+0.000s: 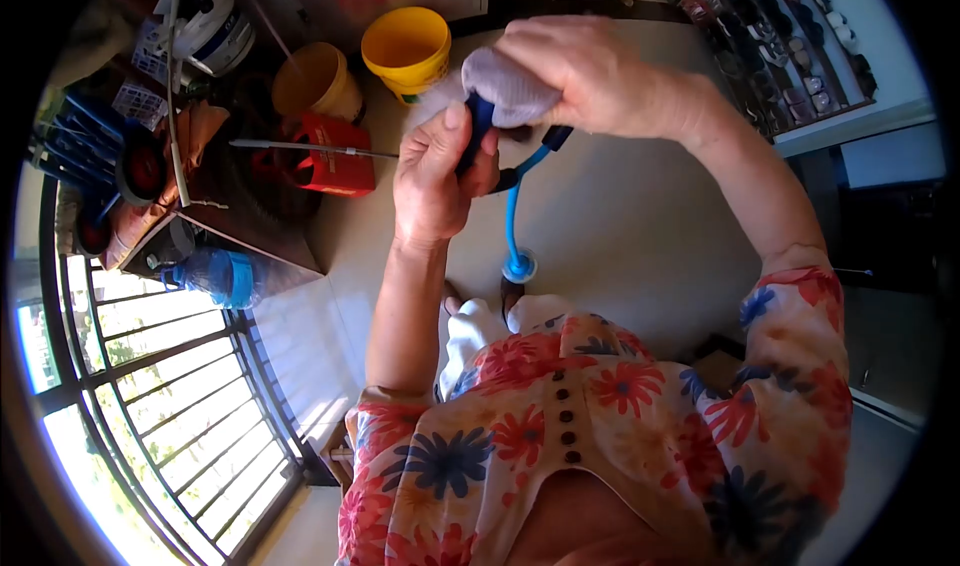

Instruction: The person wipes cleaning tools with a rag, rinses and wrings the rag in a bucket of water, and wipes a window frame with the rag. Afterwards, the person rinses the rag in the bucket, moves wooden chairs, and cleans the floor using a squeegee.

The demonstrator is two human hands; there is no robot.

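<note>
My left hand [437, 171] is closed around a dark blue handle [478, 131], thumb raised along it. My right hand [585, 74] grips a greyish-lilac cloth [510, 88], which lies against the top of that handle. Below my hands, a bright blue tube [513, 216] with black sections runs down to a round pale-blue base [519, 265] at floor level beside my feet. Whether the handle and tube are one piece is hidden by my hands. A thin metal rod [310, 147] extends leftward from behind my left hand.
Against the far wall stand a yellow bucket [405, 51], a tan bucket [318, 84] and a red container [333, 156]. A large water bottle [225, 277] sits by the barred window [180, 396] at left. Shoes fill a rack [780, 46] at upper right.
</note>
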